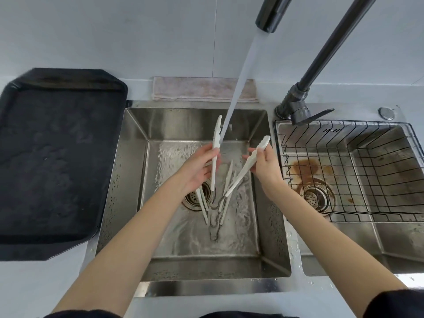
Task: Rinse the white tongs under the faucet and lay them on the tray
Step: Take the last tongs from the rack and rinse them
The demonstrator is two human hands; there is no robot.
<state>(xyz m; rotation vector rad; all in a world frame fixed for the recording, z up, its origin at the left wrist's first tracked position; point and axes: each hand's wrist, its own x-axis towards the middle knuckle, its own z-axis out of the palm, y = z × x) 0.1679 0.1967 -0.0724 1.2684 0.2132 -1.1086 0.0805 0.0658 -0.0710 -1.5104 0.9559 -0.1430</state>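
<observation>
- My left hand [198,167] grips one arm of the white plastic tongs [215,154]; my right hand [263,167] grips the other.
- Tongs spread in a V over the stainless steel sink [128,180], under the black faucet's [270,17] water stream [241,83].
- Black rectangular tray [57,157] lies left of the sink.

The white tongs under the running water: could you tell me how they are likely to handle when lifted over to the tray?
The white tongs are wet from the stream, so they are probably slippery. Their arms are spread wide, one in each of the hands (left, right), so they may flop about if held by one arm only. Thin and plastic-looking, they are likely light.
</observation>
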